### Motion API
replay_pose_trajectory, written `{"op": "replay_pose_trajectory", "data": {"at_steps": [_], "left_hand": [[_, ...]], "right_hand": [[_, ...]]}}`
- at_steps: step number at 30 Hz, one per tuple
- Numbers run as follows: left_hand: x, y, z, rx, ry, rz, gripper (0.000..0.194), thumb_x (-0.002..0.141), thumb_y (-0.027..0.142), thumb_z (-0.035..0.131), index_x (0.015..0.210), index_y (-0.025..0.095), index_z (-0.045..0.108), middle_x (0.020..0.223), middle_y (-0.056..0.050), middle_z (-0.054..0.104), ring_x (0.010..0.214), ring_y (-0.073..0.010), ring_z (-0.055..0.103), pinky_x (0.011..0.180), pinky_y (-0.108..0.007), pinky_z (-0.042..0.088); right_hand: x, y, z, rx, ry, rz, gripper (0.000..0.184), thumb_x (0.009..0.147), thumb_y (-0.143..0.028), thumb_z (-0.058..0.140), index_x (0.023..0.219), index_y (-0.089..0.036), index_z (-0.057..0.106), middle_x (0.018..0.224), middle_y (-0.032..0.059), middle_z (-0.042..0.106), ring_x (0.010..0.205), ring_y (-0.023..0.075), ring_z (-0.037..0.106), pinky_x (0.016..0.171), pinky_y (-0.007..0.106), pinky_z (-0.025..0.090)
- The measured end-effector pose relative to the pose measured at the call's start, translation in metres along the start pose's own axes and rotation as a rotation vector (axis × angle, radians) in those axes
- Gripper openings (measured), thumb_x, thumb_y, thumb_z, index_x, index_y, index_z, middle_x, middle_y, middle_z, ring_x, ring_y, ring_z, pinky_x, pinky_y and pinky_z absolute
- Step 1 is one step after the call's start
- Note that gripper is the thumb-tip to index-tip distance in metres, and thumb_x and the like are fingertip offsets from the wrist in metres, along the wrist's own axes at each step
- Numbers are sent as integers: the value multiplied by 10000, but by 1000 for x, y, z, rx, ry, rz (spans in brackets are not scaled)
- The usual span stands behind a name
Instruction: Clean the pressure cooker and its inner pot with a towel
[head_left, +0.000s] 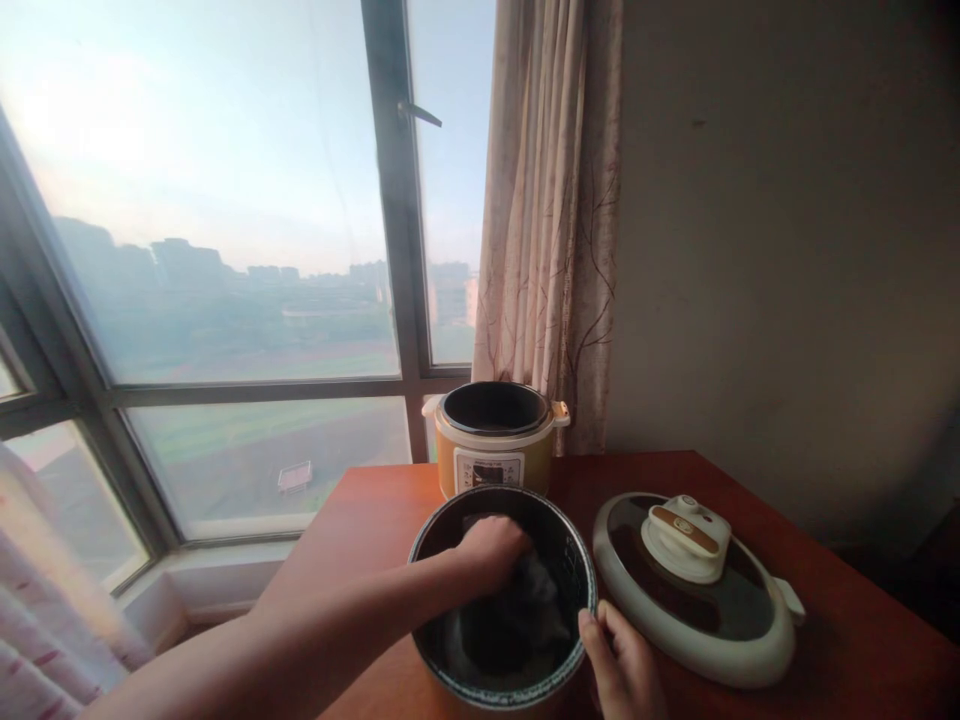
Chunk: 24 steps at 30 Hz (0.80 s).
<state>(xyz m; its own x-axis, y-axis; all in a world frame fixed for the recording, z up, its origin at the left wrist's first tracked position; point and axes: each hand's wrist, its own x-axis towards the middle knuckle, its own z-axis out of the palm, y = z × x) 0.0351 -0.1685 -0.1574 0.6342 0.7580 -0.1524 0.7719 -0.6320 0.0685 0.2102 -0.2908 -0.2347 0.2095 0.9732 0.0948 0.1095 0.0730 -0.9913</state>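
A dark inner pot (427, 640) with a speckled grey rim is close in front of me, its opening tilted toward me. My left hand (495, 550) reaches inside it with the fingers curled closed. Whatever those fingers hold is hidden; a blurry dark grey patch shows beneath them, and I cannot tell if it is cloth or a reflection. My right hand (619, 660) pinches the pot's right rim, thumb on top. Just behind the pot is the yellow and white cooker body (446, 455), with a control panel on its front and a dark hollow inside.
To the right, a round pressure cooker lid (622, 590) with a white and brown knob lies on the reddish wooden table (847, 610). A window (247, 200) and a patterned curtain (540, 200) are behind the table; a plain wall (765, 250) is at right.
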Motion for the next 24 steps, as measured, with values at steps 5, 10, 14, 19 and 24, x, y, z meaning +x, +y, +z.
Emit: {"op": "replay_pose_trajectory", "data": {"at_steps": [5,10,14,19,24], "left_hand": [[2,10,3,-187,-16,-289,390,820,111,501,1174,101,665,1191,-209,707,1116,-330,677,832,-359,534],[-15,21,9,-376,-202,-297,384,785,171,570,1145,128,698,1060,-125,756,937,-261,731,669,-268,556],[-30,32,9,-372,-383,-132,309,690,175,641,977,157,754,850,-65,759,698,-218,701,507,-249,498],[-34,31,-4,-30,-462,185,120,650,169,698,583,201,604,501,6,567,532,-191,581,495,-281,445],[-43,29,-6,237,-314,425,440,630,55,718,427,194,353,542,-64,648,589,-275,669,537,-355,472]], "right_hand": [[0,4,1,-8,-4,-10,580,791,-782,517,633,-223,511,611,-12,495,627,178,478,606,266,405],[0,7,0,-8,6,1,570,794,-770,523,632,-224,521,621,-1,523,641,187,493,611,267,410],[1,7,-1,8,7,4,554,787,-758,542,646,-222,525,637,-7,502,650,188,486,618,268,416],[3,12,-3,18,-10,-16,523,810,-717,548,641,-225,495,631,-16,458,642,180,448,600,270,394],[4,11,-3,33,-36,-2,523,823,-713,537,640,-226,476,642,-23,441,644,170,429,608,264,391]]}}
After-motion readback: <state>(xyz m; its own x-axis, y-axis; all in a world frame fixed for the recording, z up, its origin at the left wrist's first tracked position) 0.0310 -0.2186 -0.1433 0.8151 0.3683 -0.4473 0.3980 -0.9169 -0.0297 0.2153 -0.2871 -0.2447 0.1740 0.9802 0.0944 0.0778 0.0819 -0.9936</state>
